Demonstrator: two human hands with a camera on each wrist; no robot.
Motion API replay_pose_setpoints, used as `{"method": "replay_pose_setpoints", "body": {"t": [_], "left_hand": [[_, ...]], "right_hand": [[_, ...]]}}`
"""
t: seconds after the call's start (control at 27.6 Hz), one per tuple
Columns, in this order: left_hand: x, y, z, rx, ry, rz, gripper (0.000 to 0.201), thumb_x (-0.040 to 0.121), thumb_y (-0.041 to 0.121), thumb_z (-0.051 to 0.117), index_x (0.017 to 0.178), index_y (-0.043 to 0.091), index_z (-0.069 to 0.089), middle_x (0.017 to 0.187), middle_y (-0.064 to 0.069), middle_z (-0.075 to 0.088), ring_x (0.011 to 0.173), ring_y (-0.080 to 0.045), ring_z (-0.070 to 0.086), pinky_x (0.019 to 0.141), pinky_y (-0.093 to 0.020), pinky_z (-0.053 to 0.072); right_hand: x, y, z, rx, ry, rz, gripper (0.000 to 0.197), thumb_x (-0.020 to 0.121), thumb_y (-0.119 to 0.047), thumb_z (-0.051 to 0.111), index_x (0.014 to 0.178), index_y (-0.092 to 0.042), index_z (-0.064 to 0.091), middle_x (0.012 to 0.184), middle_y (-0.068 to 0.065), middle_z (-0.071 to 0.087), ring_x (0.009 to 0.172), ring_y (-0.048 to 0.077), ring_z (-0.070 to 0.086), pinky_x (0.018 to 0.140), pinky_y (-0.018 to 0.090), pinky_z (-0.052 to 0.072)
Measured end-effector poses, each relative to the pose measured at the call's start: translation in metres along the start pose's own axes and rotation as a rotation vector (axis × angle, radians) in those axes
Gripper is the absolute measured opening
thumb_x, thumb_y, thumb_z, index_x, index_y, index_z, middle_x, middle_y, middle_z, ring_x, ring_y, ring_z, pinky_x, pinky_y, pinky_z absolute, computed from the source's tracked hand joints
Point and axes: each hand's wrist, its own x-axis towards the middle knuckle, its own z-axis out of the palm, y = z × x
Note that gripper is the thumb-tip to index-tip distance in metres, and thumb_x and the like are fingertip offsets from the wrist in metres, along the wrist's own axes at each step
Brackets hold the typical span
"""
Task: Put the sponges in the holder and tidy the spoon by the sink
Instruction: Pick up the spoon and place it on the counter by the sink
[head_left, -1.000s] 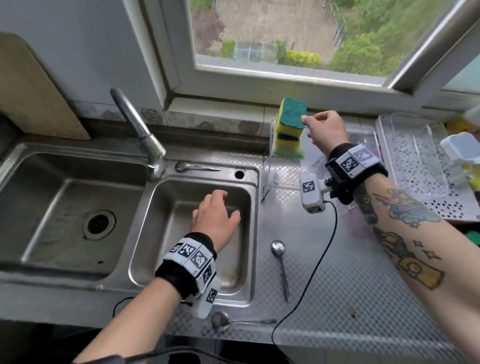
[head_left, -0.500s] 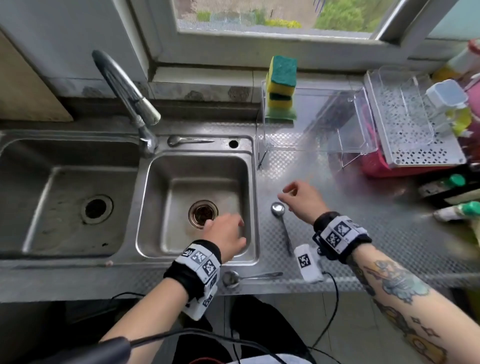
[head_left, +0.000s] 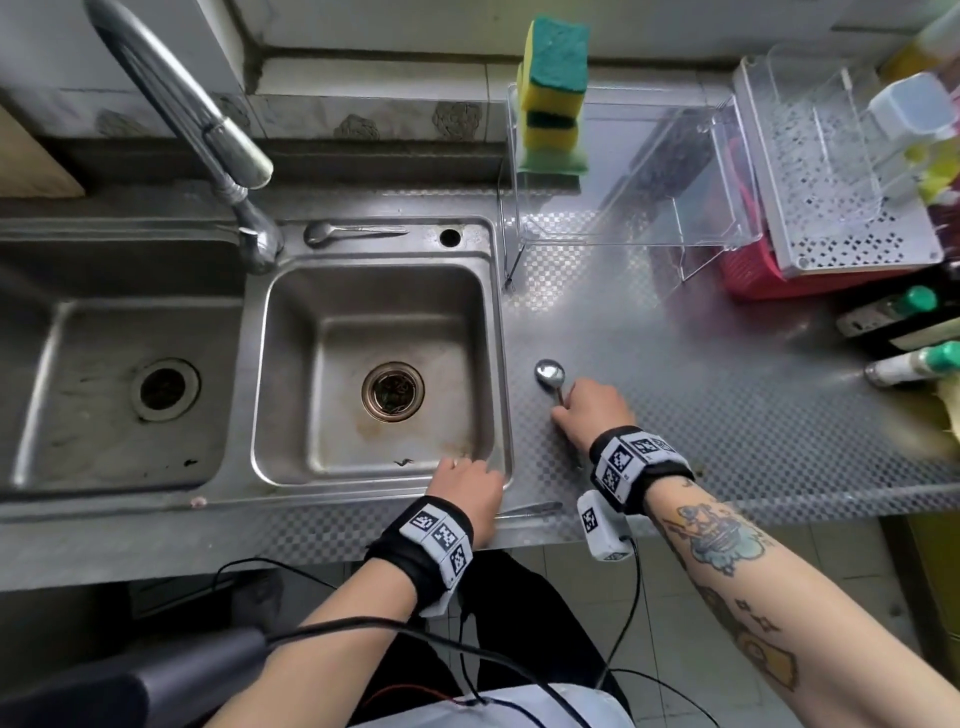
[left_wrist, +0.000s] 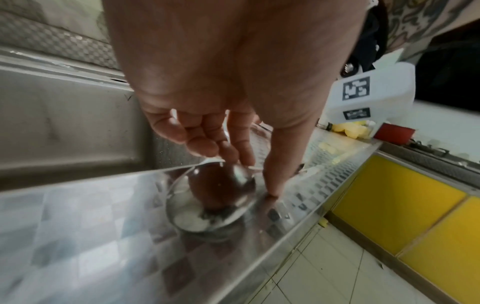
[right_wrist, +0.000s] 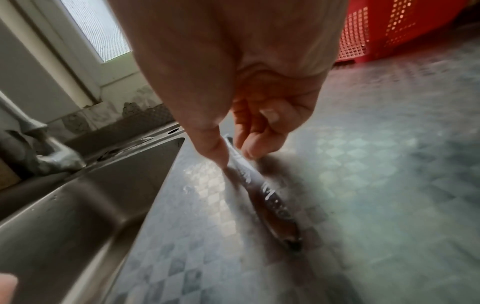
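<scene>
Two yellow-and-green sponges (head_left: 553, 93) stand stacked in the left end of the clear holder (head_left: 649, 171) behind the counter. One spoon (head_left: 549, 373) lies right of the small sink basin; my right hand (head_left: 566, 405) pinches its handle (right_wrist: 249, 176) between thumb and forefinger. A second spoon (head_left: 530, 509) lies along the counter's front edge. My left hand (head_left: 462, 491) covers most of it, with fingers and thumb closed at the neck of its bowl (left_wrist: 213, 195). A third spoon (head_left: 353, 231) rests on the ledge behind the basin.
The small sink basin (head_left: 291, 364) lies between my hands and the tap (head_left: 218, 135), with a larger basin (head_left: 78, 332) to its left. A perforated white drainer (head_left: 841, 208) on a red basket (head_left: 753, 275) and several bottles (head_left: 909, 364) crowd the right.
My right hand left the sponges in the holder and came down onto the counter spoon's handle. My left hand moved from over the basin back to the front-edge spoon.
</scene>
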Motion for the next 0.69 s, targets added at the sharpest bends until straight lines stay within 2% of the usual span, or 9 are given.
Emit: {"method": "replay_pose_setpoints", "body": {"t": [0.11, 0.22, 0.33, 0.4, 0.51, 0.62, 0.69], "left_hand": [[0.001, -0.002, 0.003, -0.016, 0.007, 0.003, 0.024, 0.083, 0.018, 0.053, 0.106, 0.015, 0.058, 0.113, -0.01, 0.061, 0.111, -0.03, 0.053, 0.096, -0.041, 0.035], [-0.003, -0.004, 0.005, -0.084, 0.018, -0.012, 0.023, 0.081, 0.023, 0.058, 0.103, 0.017, 0.057, 0.111, -0.008, 0.06, 0.11, -0.028, 0.052, 0.096, -0.042, 0.035], [-0.007, -0.013, 0.006, -0.187, 0.066, -0.052, 0.024, 0.078, 0.029, 0.062, 0.098, 0.018, 0.056, 0.109, -0.005, 0.06, 0.109, -0.026, 0.052, 0.096, -0.04, 0.035], [-0.01, -0.021, 0.007, -0.241, 0.094, -0.087, 0.033, 0.075, 0.034, 0.064, 0.103, 0.019, 0.055, 0.112, -0.003, 0.06, 0.111, -0.025, 0.051, 0.097, -0.041, 0.036], [-0.018, -0.029, 0.006, -0.281, 0.122, -0.124, 0.045, 0.072, 0.038, 0.066, 0.11, 0.019, 0.052, 0.117, -0.003, 0.059, 0.113, -0.025, 0.051, 0.099, -0.042, 0.037], [-0.029, -0.036, 0.01, -0.313, 0.152, -0.143, 0.058, 0.069, 0.041, 0.068, 0.119, 0.019, 0.048, 0.121, -0.003, 0.058, 0.116, -0.025, 0.051, 0.1, -0.041, 0.037], [-0.036, -0.041, 0.016, -0.34, 0.165, -0.161, 0.061, 0.067, 0.045, 0.07, 0.118, 0.02, 0.047, 0.12, -0.002, 0.058, 0.115, -0.025, 0.052, 0.098, -0.04, 0.037]], "right_hand": [[-0.002, 0.002, -0.002, -0.039, 0.001, -0.044, 0.017, 0.081, -0.026, 0.058, 0.086, -0.011, 0.063, 0.086, 0.014, 0.065, 0.084, 0.034, 0.063, 0.069, 0.032, 0.044], [-0.009, 0.009, -0.006, -0.059, -0.053, -0.162, 0.009, 0.082, -0.026, 0.056, 0.077, -0.018, 0.059, 0.086, 0.014, 0.07, 0.085, 0.034, 0.065, 0.07, 0.035, 0.048], [-0.025, 0.009, -0.01, -0.136, -0.069, -0.321, 0.009, 0.086, -0.027, 0.054, 0.084, -0.019, 0.056, 0.083, 0.007, 0.068, 0.08, 0.031, 0.063, 0.067, 0.036, 0.047], [-0.037, 0.003, -0.01, -0.232, -0.079, -0.449, 0.012, 0.089, -0.026, 0.052, 0.091, -0.015, 0.054, 0.084, 0.007, 0.065, 0.079, 0.032, 0.061, 0.065, 0.035, 0.041], [-0.056, -0.009, 0.0, -0.365, -0.094, -0.642, 0.013, 0.091, -0.022, 0.046, 0.094, -0.01, 0.049, 0.086, 0.011, 0.067, 0.076, 0.035, 0.062, 0.064, 0.04, 0.045], [-0.071, -0.017, 0.016, -0.384, -0.14, -0.725, 0.011, 0.091, -0.019, 0.044, 0.093, -0.009, 0.05, 0.086, 0.011, 0.066, 0.074, 0.034, 0.062, 0.061, 0.04, 0.043], [-0.079, -0.019, 0.025, -0.408, -0.157, -0.767, 0.012, 0.092, -0.019, 0.045, 0.093, -0.008, 0.05, 0.088, 0.013, 0.065, 0.072, 0.034, 0.062, 0.058, 0.038, 0.038]]}}
